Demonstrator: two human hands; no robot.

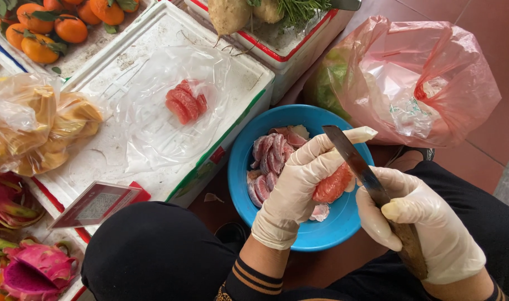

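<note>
Latex-gloved, both hands work over a blue bowl (327, 231) at about 6 o'clock in my view. My left hand (299, 187) is curled closed around a pink pomelo segment (332, 184), forefinger stretched out toward 1 o'clock. My right hand (419, 223) is wrapped tight on the wooden handle of a knife (357, 161), whose blade slants up toward 11 o'clock and lies against the segment. The segment sits above the bowl's right half, at roughly 4 o'clock from the pile of peelings (274, 156) inside it.

At 10 o'clock from the bowl, a white foam box (237, 78) carries a clear plastic bag (154, 128) with a few peeled red segments (186, 101) on it. At 9 o'clock lie bags of yellow fruit pieces (42, 128). Oranges (53, 25) fill the 11 o'clock corner, and a cut dragon fruit (34, 270) sits at 8 o'clock. A pink plastic bag (416, 78) bulges on the reddish tiled floor (488, 22) at 2 o'clock.
</note>
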